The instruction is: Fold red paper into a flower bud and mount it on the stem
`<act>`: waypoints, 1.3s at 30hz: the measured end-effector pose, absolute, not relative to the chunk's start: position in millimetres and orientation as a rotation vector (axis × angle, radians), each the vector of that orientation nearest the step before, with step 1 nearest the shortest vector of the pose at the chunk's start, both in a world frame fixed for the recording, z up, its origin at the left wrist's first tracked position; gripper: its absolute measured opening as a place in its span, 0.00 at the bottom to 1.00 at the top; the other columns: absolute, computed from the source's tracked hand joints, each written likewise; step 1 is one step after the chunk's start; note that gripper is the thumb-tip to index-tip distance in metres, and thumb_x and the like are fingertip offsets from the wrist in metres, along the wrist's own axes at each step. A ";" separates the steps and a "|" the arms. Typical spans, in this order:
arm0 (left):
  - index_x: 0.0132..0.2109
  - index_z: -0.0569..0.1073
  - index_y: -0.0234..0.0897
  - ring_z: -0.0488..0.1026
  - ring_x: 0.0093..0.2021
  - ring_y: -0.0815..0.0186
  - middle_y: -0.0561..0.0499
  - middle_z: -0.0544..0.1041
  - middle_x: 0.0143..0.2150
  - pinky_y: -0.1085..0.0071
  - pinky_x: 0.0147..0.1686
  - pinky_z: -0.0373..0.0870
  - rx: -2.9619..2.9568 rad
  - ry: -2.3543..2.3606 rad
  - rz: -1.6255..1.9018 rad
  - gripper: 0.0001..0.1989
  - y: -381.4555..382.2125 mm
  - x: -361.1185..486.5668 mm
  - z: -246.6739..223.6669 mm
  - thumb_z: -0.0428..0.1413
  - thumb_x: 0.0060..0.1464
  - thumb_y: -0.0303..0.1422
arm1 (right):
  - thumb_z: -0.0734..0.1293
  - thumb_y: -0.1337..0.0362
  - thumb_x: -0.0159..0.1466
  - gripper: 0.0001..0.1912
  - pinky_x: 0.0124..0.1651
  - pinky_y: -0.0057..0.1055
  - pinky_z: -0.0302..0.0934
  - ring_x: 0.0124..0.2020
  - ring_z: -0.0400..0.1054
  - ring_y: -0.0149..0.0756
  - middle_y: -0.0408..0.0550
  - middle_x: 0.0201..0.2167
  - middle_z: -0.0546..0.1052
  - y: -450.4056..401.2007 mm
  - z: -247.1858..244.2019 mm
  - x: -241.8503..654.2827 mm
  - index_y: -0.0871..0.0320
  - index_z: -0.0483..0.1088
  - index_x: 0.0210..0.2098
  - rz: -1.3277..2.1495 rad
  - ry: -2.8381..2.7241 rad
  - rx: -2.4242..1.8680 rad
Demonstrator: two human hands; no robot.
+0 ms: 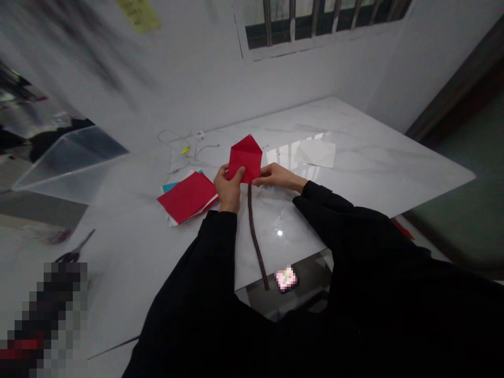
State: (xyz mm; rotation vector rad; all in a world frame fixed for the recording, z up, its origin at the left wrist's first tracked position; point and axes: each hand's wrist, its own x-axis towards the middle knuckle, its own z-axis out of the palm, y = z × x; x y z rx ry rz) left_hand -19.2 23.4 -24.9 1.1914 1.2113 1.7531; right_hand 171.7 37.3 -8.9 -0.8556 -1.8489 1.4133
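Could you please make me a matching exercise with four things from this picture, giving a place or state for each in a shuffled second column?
Things:
1. folded red paper with a pointed top
2. stack of coloured paper sheets, red on top
3. thin white cable with a yellow tag
4. flat white sheet

Places or states:
A. just left of the left hand
B. beyond the right hand and to its right
C. gripped by the left hand
D. lying in loose loops

Right pairs: 1-C, 2-A, 3-D, 4-B
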 end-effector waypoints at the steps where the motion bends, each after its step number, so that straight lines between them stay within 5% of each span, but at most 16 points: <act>1: 0.44 0.75 0.38 0.83 0.40 0.60 0.46 0.84 0.43 0.65 0.43 0.80 1.191 1.213 1.759 0.24 23.9 -19.6 -25.4 0.73 0.43 0.43 | 0.77 0.49 0.59 0.20 0.35 0.31 0.55 0.28 0.63 0.30 0.45 0.27 0.77 37.8 -10.1 171.1 0.62 0.80 0.32 1.396 -1.851 -0.874; 14: 0.43 0.74 0.38 0.83 0.43 0.60 0.46 0.84 0.43 0.64 0.45 0.80 1.101 1.192 1.771 0.26 25.3 -19.6 -26.0 0.74 0.42 0.45 | 0.72 0.46 0.67 0.24 0.30 0.30 0.47 0.24 0.54 0.28 0.40 0.21 0.67 39.2 -13.3 172.3 0.61 0.76 0.29 1.298 -1.922 -0.873; 39: 0.43 0.80 0.34 0.83 0.42 0.59 0.44 0.85 0.41 0.62 0.44 0.83 1.065 1.178 1.696 0.29 22.0 -20.0 -23.7 0.75 0.41 0.51 | 0.74 0.49 0.63 0.20 0.33 0.30 0.54 0.28 0.62 0.30 0.44 0.25 0.74 42.1 -16.6 169.0 0.61 0.76 0.30 1.397 -1.833 -0.852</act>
